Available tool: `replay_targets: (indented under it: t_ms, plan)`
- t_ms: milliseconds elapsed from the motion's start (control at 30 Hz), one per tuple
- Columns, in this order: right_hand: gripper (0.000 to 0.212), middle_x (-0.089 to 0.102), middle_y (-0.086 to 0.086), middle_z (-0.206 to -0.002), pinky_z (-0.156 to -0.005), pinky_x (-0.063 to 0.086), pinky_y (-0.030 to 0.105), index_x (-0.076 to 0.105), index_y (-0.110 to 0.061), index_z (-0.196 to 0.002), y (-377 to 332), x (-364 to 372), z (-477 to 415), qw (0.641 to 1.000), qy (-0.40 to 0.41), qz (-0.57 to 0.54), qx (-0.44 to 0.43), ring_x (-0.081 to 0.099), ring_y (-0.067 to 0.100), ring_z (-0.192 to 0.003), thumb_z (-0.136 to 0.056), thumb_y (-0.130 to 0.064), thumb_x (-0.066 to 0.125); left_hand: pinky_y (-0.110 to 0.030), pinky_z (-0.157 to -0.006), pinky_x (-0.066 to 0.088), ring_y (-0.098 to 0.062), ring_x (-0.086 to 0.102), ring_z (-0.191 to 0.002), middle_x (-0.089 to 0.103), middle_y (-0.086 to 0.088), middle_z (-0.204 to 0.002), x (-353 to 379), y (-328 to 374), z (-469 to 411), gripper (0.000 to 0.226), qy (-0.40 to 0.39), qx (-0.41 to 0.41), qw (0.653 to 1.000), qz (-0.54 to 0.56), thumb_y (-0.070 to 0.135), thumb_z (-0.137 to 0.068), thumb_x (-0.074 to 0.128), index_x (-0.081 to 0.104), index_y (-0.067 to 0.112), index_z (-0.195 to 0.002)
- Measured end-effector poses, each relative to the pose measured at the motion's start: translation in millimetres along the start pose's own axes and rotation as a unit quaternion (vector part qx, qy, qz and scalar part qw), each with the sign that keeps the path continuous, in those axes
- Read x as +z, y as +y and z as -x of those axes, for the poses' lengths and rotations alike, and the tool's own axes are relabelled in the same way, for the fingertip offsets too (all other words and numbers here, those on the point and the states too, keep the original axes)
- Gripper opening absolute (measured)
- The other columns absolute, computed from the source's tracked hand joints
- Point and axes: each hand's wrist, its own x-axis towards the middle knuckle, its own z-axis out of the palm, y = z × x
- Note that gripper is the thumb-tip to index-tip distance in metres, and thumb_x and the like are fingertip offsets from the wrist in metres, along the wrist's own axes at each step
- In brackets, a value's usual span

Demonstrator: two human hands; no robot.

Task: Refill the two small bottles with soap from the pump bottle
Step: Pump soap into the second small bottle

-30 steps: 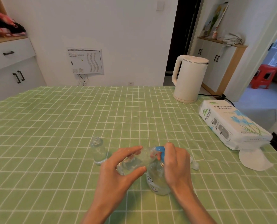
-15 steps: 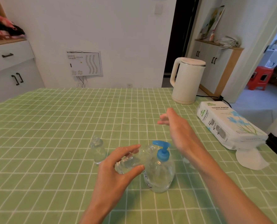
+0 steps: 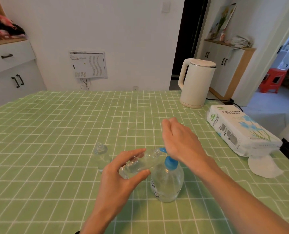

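One fill appears under way. The left hand [image 3: 123,174] grips one small bottle [image 3: 140,163], tilted, mouth at the pump bottle [image 3: 167,183] spout. The right hand [image 3: 179,141], fingers straight, holds nothing above the pump. The second small bottle [image 3: 101,154] stands uncapped on the surface [image 3: 56,124].

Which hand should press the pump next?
Right. The right hand is open, just above the blue head of the pump bottle, while the left hand holds a small bottle tilted at the nozzle.
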Motion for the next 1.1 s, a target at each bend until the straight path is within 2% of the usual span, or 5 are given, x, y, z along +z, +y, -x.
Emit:
replay_targets:
  t_ms: [267, 333, 467, 733, 1100]
  plan:
    - [0.039, 0.052, -0.006, -0.086, -0.113, 0.036, 0.062, 0.04, -0.025, -0.081, 4.9, 8.0, -1.6, 0.999, -0.049, 0.017, 0.007, 0.051, 0.029, -0.1, -0.111, -0.039, 0.019, -0.004, -0.091, 0.043, -0.005, 0.069, -0.111, 0.078, 0.022, -0.111, -1.6, -0.4, 4.4, 0.052, -0.003, 0.007, 1.0, 0.005, 0.023, -0.073, 0.092, 0.076, 0.041, -0.119]
    - [0.04, 0.05, -0.005, -0.084, -0.111, 0.038, 0.061, 0.038, -0.025, -0.079, 5.8, 8.9, -2.1, 0.999, -0.052, 0.004, 0.005, 0.05, 0.029, -0.099, -0.111, -0.038, 0.019, -0.005, -0.092, 0.044, -0.006, 0.07, -0.11, 0.078, 0.022, -0.111, -1.5, -0.2, 6.1, 0.051, -0.002, 0.006, 1.0, 0.006, 0.032, -0.072, 0.09, 0.076, 0.042, -0.119]
    - [0.042, 0.044, -0.004, -0.075, -0.105, 0.042, 0.062, 0.035, -0.023, -0.072, 3.8, 5.1, -4.3, 0.999, -0.032, -0.026, -0.016, 0.043, 0.025, -0.085, -0.11, -0.034, 0.02, -0.003, -0.091, 0.043, -0.005, 0.07, -0.109, 0.078, 0.021, -0.11, -1.7, -0.6, 5.9, 0.052, -0.002, 0.005, 1.0, 0.007, 0.021, -0.073, 0.093, 0.076, 0.041, -0.119]
    - [0.043, 0.047, 0.0, -0.079, -0.088, 0.039, 0.046, 0.035, -0.02, -0.074, 3.9, 3.1, -7.2, 0.998, -0.042, -0.026, -0.031, 0.044, 0.026, -0.092, -0.112, -0.036, 0.022, -0.003, -0.091, 0.043, -0.005, 0.069, -0.11, 0.078, 0.022, -0.111, -2.7, 1.2, 4.1, 0.052, 0.0, 0.012, 1.0, 0.003, 0.025, -0.073, 0.092, 0.076, 0.041, -0.12]
    - [0.05, 0.061, 0.002, -0.105, -0.089, 0.023, 0.045, 0.062, -0.014, -0.104, 13.0, 12.9, -7.1, 0.995, -0.082, 0.04, -0.03, 0.041, 0.026, -0.108, -0.11, -0.037, 0.019, -0.004, -0.091, 0.043, -0.005, 0.069, -0.109, 0.078, 0.021, -0.11, 2.2, -1.9, 5.8, 0.053, -0.008, 0.006, 1.0, 0.006, 0.02, -0.073, 0.093, 0.076, 0.04, -0.119]
